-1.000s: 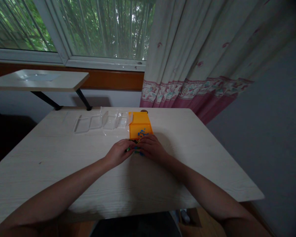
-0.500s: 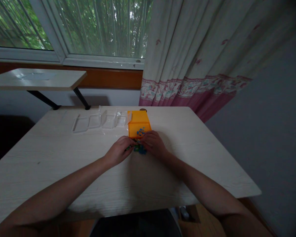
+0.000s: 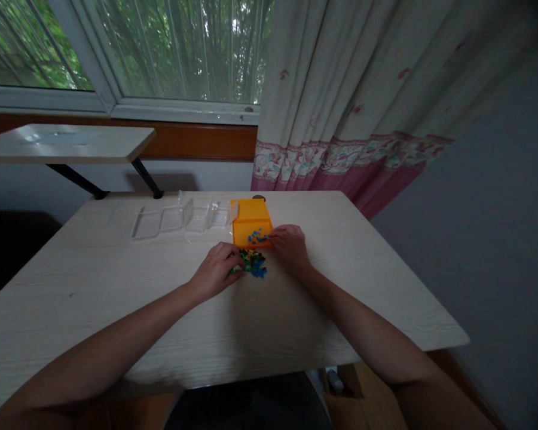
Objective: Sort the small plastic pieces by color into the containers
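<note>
A loose pile of small coloured pieces (image 3: 253,263), blue, green, yellow and dark, lies on the table in front of an orange box (image 3: 251,209). My left hand (image 3: 216,269) rests at the pile's left edge, fingers curved and thumb apart, touching the nearest pieces. Over the box's front right side is my right hand (image 3: 289,245), its thumb and fingertips pinched on what looks like a small blue piece. Several small blue pieces (image 3: 254,235) lie in the front part of the box. What kind of pieces they are is too small to tell.
Clear plastic trays (image 3: 197,216) stand in a row left of the orange box. A dark round object (image 3: 259,197) sits behind it. A raised shelf (image 3: 72,143) on black legs is at the back left, and a curtain (image 3: 341,155) hangs behind the table.
My right hand has moved from the pile up to the orange box's front right side, uncovering the pile. The left hand stays at the pile's left edge.
</note>
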### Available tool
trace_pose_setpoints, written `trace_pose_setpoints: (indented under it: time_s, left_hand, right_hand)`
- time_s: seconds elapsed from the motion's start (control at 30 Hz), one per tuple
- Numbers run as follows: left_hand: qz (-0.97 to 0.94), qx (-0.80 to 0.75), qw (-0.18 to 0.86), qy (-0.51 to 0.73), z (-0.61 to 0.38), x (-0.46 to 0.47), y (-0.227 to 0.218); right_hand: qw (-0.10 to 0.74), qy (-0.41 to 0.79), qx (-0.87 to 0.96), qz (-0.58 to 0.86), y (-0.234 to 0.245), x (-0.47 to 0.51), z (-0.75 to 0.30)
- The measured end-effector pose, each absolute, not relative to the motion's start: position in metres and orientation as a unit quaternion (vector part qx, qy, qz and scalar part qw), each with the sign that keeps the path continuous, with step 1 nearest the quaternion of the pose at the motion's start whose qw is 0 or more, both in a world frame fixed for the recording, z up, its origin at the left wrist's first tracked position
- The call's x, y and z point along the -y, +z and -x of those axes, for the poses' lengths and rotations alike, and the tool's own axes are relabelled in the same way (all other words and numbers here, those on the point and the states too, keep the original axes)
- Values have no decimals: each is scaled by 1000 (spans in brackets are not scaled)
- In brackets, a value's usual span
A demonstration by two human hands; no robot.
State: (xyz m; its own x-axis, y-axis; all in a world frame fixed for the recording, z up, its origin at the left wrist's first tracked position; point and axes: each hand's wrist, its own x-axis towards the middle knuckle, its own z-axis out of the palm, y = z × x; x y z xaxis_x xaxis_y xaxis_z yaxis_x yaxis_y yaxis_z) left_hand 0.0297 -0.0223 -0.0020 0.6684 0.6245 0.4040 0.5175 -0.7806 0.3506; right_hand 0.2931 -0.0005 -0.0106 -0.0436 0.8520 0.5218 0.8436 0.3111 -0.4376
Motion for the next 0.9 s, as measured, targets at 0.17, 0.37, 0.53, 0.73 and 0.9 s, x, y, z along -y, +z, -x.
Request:
trace_pose_setpoints:
  time_s: [0.17, 0.37, 0.53, 0.73, 0.9]
  left_hand:
    - [-910, -313, 99, 254, -30, 20, -6]
    - [-913, -305, 93, 253, -31, 20, -4]
    - [-917, -299, 91, 248, -31, 21, -3]
    - [-902, -310, 108, 280, -31, 20, -3]
    - [-879, -321, 133, 325, -30, 18, -2]
  right_hand:
    - [344, 13, 732, 589, -10, 1, -293]
    - [333, 18, 729, 598, -8, 2, -292]
    - [342, 8, 739, 580, -16, -1, -296]
    - [355, -3, 759, 546, -15, -1, -296]
    - [379, -24, 783, 494, -11, 6, -290]
